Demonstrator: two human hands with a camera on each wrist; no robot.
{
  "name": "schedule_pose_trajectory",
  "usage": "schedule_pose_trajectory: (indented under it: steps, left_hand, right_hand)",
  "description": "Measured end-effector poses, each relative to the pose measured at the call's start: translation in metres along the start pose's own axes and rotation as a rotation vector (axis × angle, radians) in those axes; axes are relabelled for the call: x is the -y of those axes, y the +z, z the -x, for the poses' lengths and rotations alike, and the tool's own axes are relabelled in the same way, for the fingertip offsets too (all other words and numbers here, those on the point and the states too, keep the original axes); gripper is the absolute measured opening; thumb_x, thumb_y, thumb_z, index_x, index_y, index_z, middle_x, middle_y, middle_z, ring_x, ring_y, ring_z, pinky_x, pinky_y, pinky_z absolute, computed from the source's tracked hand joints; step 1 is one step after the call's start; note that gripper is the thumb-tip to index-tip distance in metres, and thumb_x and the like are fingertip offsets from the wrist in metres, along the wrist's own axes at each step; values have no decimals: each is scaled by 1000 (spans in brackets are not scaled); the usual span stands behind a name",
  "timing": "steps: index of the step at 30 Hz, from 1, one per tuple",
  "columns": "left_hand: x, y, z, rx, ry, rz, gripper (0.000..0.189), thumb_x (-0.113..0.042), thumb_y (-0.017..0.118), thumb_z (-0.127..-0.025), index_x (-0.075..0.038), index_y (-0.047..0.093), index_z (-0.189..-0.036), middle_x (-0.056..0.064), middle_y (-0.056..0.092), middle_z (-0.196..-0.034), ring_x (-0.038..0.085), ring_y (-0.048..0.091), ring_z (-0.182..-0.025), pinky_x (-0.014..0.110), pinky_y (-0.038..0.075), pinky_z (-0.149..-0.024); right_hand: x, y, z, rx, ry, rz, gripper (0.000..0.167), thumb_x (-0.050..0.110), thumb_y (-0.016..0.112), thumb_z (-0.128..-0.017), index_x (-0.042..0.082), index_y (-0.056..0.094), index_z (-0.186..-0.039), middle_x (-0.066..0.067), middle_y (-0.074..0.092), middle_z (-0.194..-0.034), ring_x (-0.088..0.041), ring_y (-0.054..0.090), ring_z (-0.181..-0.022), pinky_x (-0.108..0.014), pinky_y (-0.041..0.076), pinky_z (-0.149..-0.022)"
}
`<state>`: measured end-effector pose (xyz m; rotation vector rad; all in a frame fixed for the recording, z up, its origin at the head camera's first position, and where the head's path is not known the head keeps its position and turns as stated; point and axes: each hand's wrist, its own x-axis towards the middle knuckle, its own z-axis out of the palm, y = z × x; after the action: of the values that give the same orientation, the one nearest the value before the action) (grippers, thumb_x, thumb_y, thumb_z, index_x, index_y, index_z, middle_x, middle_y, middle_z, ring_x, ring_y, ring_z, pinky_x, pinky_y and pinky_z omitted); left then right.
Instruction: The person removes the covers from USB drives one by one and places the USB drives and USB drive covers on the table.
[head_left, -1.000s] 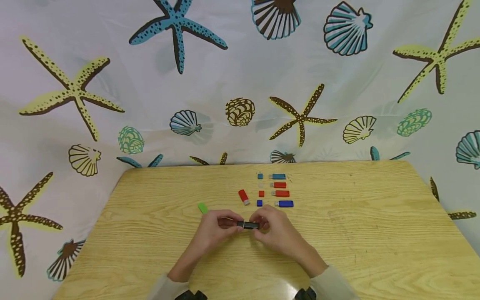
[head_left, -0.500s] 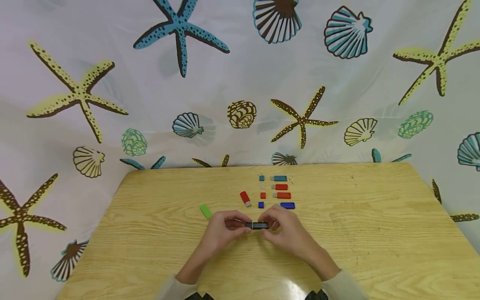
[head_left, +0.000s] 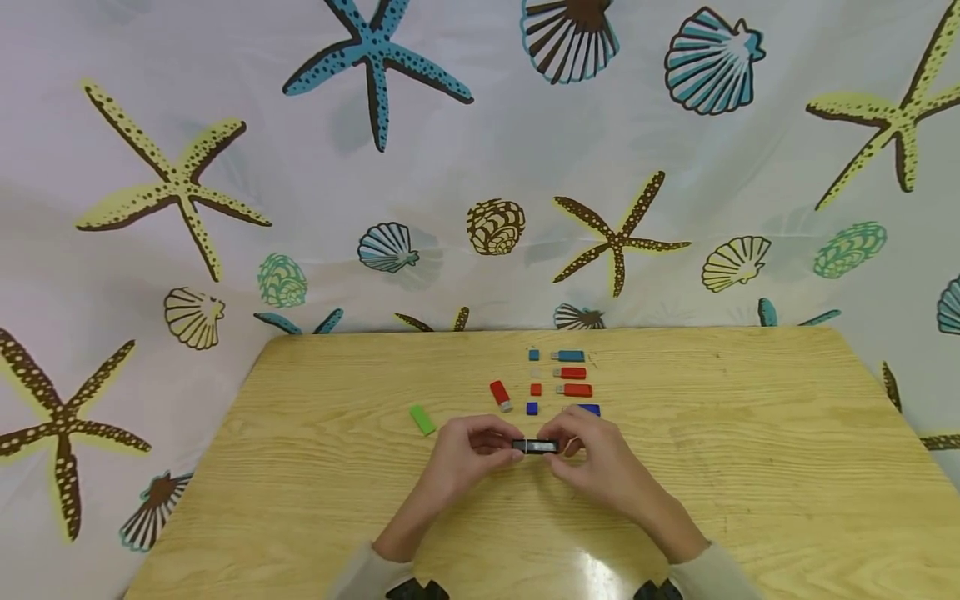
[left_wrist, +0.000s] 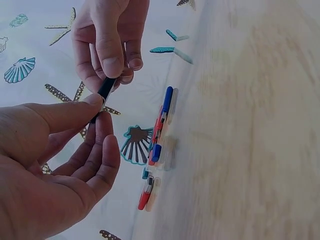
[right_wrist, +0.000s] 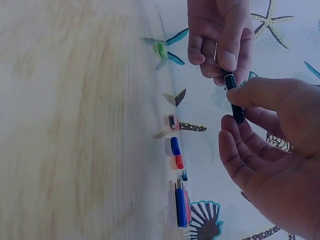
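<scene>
Both hands hold a black USB stick point(head_left: 536, 447) level above the table. My left hand point(head_left: 465, 454) pinches its left end, the cap side, between thumb and fingers. My right hand point(head_left: 596, 454) pinches the right end the same way. A thin pale line crosses the stick between cap and body, also visible on the black stick point(right_wrist: 232, 92) in the right wrist view. Behind the right fingertips lies a dark blue USB stick point(head_left: 591, 410), partly hidden by them. A dark blue cap point(head_left: 532, 408) and a red USB stick point(head_left: 501, 396) lie just beyond the hands.
Farther back, uncapped sticks form a column: a red one point(head_left: 574, 390), another red one point(head_left: 570, 373) and a teal one point(head_left: 568, 356). Beside them lie a red cap point(head_left: 536, 389) and a teal cap point(head_left: 534, 355). A green stick point(head_left: 422, 420) lies left. Patterned cloth surrounds the wooden table point(head_left: 337, 375).
Both hands have shifted right with the black USB stick, and the right fingers now cover part of the dark blue stick. The grip looks the same. The head view has shifted slightly.
</scene>
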<state>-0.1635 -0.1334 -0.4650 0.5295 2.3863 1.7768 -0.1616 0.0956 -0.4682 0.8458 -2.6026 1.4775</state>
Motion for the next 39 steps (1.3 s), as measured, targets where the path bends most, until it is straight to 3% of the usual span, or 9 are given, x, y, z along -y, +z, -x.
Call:
schedule_pose_trajectory:
  steps: [4,11,17,25,39]
  left_hand:
    - [-1,4,-2,10,22,11,15,2,79,-88,3,75,-103,23,73,-102,23,74,-86,28,60,-77]
    - [-3,11,-7,1,29,0,15,1,80,-87,-4,78,-101,11,74,-99,22,73,-85,27,60,-75]
    - [-5,13,-9,1,40,6,17,2,80,-87,-2,77,-103,14,74,-100,21,73,-84,27,60,-74]
    - [-6,17,-8,-2,57,10,17,3,80,-86,-3,78,-102,12,74,-99,20,73,-83,28,60,-74]
    - [-5,20,-9,-8,80,8,15,-1,82,-86,-4,78,-100,10,74,-97,23,72,-83,32,60,-76]
  right_hand:
    - [0,-5,4,-14,-17,11,24,-3,79,-86,14,72,-102,-1,65,-98,-9,64,-82,-31,60,-73]
    - [-1,-13,8,-36,-46,29,22,-3,80,-86,9,72,-103,-3,67,-101,-10,64,-81,-33,60,-71]
    - [-1,-16,9,-53,-60,40,23,-3,81,-85,9,72,-103,-1,67,-101,-9,65,-81,-30,60,-70]
    - [0,-18,11,-64,-72,34,24,-4,81,-84,8,72,-102,-8,69,-99,-9,64,-79,-38,61,-69]
    - [1,-22,11,-57,-87,63,23,-2,82,-84,10,72,-100,2,66,-95,-8,63,-78,-38,60,-68]
